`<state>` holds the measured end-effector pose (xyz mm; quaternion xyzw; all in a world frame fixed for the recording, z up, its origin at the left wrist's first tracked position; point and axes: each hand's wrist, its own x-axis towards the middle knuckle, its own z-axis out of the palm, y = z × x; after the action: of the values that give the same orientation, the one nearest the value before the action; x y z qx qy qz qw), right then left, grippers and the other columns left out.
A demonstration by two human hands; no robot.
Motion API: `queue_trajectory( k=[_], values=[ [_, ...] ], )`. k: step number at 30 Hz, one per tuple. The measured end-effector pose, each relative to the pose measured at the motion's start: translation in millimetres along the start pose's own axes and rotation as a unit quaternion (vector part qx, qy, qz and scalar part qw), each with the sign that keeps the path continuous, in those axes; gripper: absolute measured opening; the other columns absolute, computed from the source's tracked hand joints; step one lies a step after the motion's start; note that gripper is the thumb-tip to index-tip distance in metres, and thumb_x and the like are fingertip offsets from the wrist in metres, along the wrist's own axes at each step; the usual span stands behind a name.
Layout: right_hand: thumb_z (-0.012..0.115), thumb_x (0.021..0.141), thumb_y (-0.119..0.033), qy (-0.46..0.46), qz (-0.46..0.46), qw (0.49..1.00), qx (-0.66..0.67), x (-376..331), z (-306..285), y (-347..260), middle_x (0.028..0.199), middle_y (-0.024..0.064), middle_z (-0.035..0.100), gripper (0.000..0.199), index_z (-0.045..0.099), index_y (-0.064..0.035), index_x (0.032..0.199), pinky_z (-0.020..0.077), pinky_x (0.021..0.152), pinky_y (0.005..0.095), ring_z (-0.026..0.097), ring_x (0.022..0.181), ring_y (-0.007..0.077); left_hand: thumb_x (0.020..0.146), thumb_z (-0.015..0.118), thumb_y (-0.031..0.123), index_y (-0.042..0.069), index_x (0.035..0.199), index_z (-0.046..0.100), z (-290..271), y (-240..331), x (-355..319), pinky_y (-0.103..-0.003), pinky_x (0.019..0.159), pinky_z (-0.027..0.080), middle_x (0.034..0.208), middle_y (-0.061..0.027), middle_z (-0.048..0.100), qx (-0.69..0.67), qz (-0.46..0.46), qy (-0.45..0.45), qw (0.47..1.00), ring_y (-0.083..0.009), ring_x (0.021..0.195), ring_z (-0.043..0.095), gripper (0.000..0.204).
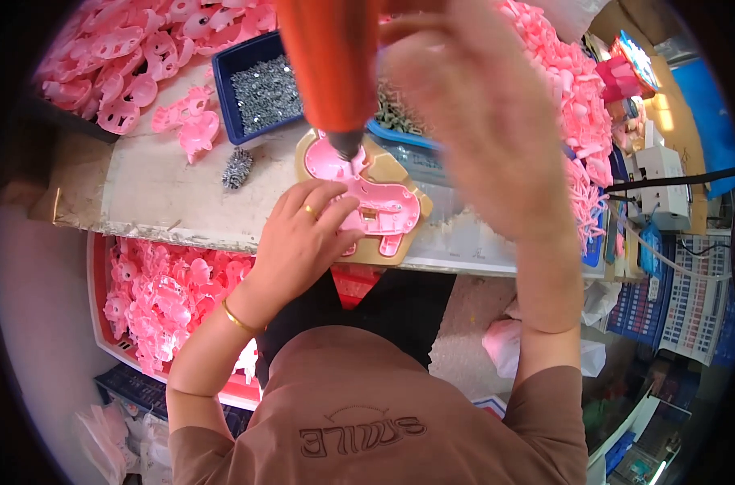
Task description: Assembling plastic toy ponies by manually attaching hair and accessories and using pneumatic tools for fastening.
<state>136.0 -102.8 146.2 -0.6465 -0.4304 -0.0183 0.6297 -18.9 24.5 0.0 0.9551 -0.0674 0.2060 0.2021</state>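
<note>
A pink plastic animal-shaped part (383, 206) lies in a tan wooden jig (400, 170) at the front edge of the bench. My left hand (303, 238) presses down on the part's near side, fingers spread over it. My right hand (480, 121), blurred and close to the camera, grips an orange power screwdriver (335, 65) that stands upright. Its dark tip (347, 145) touches the upper left of the pink part.
A blue tray of small screws (262, 93) sits behind the jig, with a clump of loose screws (238, 168) beside it. Heaps of pink parts (133, 56) cover the bench's far left and right (577, 105). A red bin of pink parts (165, 299) stands below the bench.
</note>
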Motion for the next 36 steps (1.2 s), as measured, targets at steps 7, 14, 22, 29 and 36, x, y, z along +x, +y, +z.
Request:
queue_trajectory(
  k=[7, 14, 22, 29, 36],
  values=[
    [0.065, 0.096, -0.037, 0.105, -0.092, 0.990, 0.024, 118.9, -59.5, 9.4, 0.111, 0.0048, 0.064, 0.046, 0.058, -0.0035, 0.127, 0.0504, 0.080, 0.0285, 0.059, 0.098, 0.0099, 0.080, 0.076, 0.026, 0.020, 0.128, 0.059, 8.3, 11.5, -11.8, -0.049, 0.110, 0.038, 0.143, -0.0113, 0.046, 0.009, -0.001, -0.021, 1.000, -0.0315, 0.130, 0.045, 0.051],
    [0.068, 0.094, -0.031, -0.138, -0.071, 0.985, -0.075, 120.0, -38.2, 1.9, 0.079, -0.0058, 0.056, 0.042, 0.058, -0.0051, 0.126, 0.0411, 0.062, 0.0197, 0.052, 0.067, 0.0033, 0.082, 0.076, 0.029, 0.016, 0.125, 0.059, 7.2, 11.4, -9.5, -0.051, 0.111, 0.037, 0.145, -0.0137, 0.046, 0.015, -0.036, -0.015, 0.999, -0.0338, 0.133, 0.043, 0.048],
    [0.056, 0.092, -0.008, -0.043, -0.067, 0.968, 0.239, 60.8, -3.4, -7.9, 0.095, 0.0187, 0.063, 0.019, 0.061, -0.0019, 0.110, 0.0584, 0.072, 0.0297, 0.063, 0.069, 0.0196, 0.082, 0.076, 0.023, 0.006, 0.103, 0.064, 18.8, 7.0, 24.6, -0.047, 0.103, 0.041, 0.126, -0.0132, 0.060, -0.156, -0.096, 0.099, 0.978, -0.0351, 0.118, 0.053, 0.029],
    [0.051, 0.096, -0.009, -0.207, -0.429, 0.879, 0.022, 73.1, -10.3, 22.1, 0.088, 0.0178, 0.060, 0.013, 0.059, -0.0051, 0.106, 0.0506, 0.059, 0.0257, 0.057, 0.059, 0.0155, 0.081, 0.074, 0.017, 0.007, 0.089, 0.066, 13.5, 7.4, 22.4, -0.046, 0.103, 0.041, 0.112, -0.0056, 0.067, -0.121, -0.073, 0.130, 0.981, -0.0294, 0.114, 0.057, 0.015],
    [0.060, 0.085, -0.007, 0.065, 0.012, 0.981, 0.183, 32.7, 30.4, -18.1, 0.066, 0.0092, 0.061, 0.054, 0.040, 0.0144, 0.131, 0.0436, 0.049, 0.0230, 0.056, 0.050, 0.0128, 0.074, 0.078, 0.020, 0.010, 0.104, 0.066, -1.1, -1.9, 13.1, -0.049, 0.110, 0.036, 0.116, -0.0035, 0.065, -0.024, -0.025, 0.056, 0.998, -0.0292, 0.123, 0.052, 0.034]
  ],
)
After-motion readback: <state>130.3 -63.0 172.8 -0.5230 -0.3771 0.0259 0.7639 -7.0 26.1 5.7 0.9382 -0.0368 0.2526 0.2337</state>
